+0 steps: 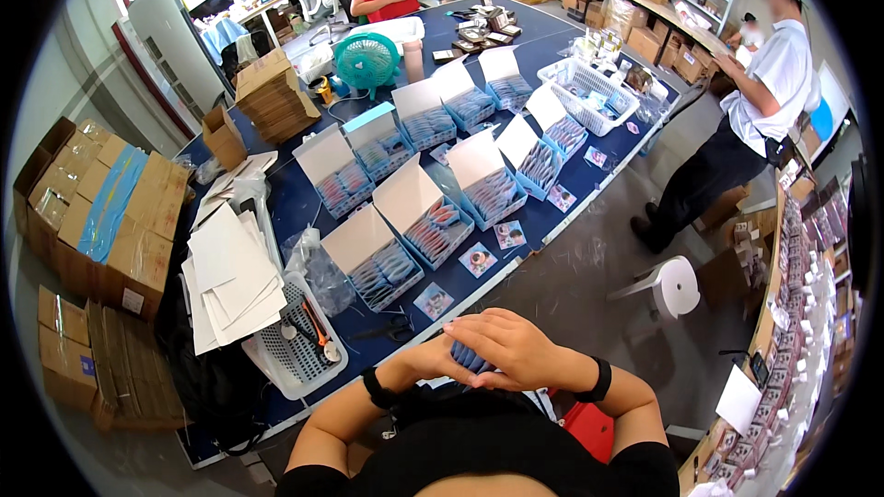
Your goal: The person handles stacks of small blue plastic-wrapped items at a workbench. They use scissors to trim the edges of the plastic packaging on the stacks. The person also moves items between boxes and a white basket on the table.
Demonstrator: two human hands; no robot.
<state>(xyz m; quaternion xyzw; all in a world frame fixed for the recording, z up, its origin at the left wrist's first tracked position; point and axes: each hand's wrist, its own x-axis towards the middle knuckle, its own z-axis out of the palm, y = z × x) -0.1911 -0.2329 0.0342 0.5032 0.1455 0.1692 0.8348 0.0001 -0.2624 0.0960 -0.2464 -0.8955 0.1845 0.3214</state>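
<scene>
My left hand and my right hand come together close to my body, just off the near table edge. Between them is a small stack of blue packets. The left hand cups it from the side, and the right lies over the top with fingers closed, so most of the stack is hidden. Nearest to my hands on the blue table are a square picture card and an open box of similar packets. Black scissors lie beside that box.
Several more open boxes stand in rows, with cards along the table edge. A grey basket holds orange-handled tools, beside white sheets. A green fan stands farther back. One person stands right, near a white stool.
</scene>
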